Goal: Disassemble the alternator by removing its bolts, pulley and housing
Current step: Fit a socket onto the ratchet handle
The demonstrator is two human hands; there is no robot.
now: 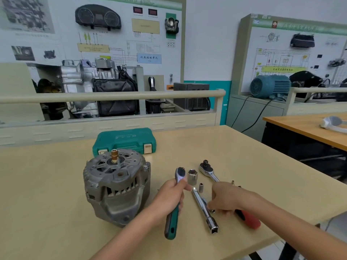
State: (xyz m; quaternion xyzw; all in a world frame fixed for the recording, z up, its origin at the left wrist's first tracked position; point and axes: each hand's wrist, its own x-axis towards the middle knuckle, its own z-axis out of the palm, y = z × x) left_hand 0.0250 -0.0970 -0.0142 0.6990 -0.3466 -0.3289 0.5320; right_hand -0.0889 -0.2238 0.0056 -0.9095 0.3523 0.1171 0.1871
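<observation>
- The only view comes from the camera on my head, looking forward and down across the tan table [234, 147]
- It sits close above my left hand [170, 197] and right hand [226, 198], both forearms reaching in from the bottom edge
- The alternator [116, 188] stands near, left of centre
- The wide angle also takes in the training boards [120, 34] on the far wall

Alternator [116, 186] left of the sockets [192, 176], tool case [124, 140] behind it.
</observation>
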